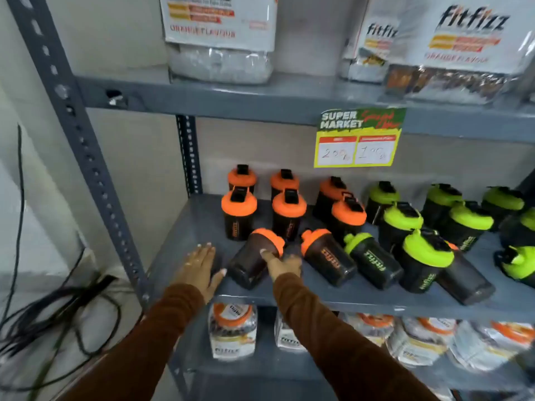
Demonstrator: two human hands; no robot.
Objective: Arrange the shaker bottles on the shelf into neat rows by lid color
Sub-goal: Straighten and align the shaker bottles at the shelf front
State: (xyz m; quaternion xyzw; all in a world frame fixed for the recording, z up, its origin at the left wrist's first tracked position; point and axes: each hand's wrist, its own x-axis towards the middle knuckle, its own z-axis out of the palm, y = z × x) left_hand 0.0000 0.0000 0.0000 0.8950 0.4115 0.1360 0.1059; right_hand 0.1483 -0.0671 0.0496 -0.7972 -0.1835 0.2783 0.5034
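On the grey middle shelf stand several black shaker bottles: orange-lidded ones at the left, green-lidded ones at the right. Near the front edge an orange-lidded bottle lies tilted on its side. My right hand rests on its right side, fingers touching just below the lid. My left hand is spread flat, fingers apart, just left of that bottle's base. A second orange-lidded bottle and a green-lidded bottle also lie on their sides further right.
A yellow price tag hangs from the upper shelf edge. Powder bags sit on the top shelf, jars and pouches on the lower one. The slotted upright post stands at left, with black cables on the floor beside it.
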